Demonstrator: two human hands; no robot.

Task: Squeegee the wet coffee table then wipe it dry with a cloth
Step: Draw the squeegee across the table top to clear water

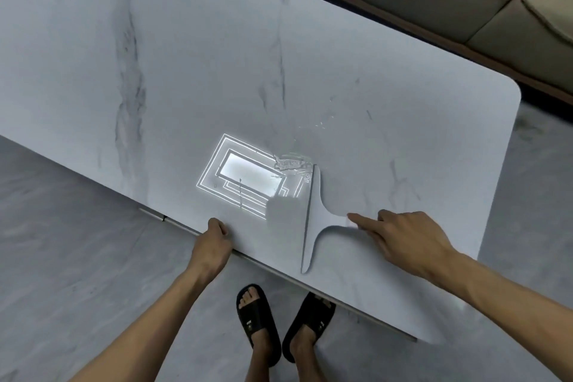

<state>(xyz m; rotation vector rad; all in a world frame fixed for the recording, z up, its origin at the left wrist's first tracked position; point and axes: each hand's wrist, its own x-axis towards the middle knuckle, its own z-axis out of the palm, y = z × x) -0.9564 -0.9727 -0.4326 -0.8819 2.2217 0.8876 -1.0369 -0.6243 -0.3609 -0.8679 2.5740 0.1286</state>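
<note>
**Squeegee stroke under way, drying not begun**

Head view: the right hand [412, 242] holds the squeegee [313, 220] by its handle, grip pinching it with the forefinger stretched along it, blade flat on the desk [186, 56]. A small puddle [291, 163] lies just ahead of the blade's far end. The left hand [214, 245] clamps the near desk edge. No cloth or container shows; the wiping appears still ahead.
</note>
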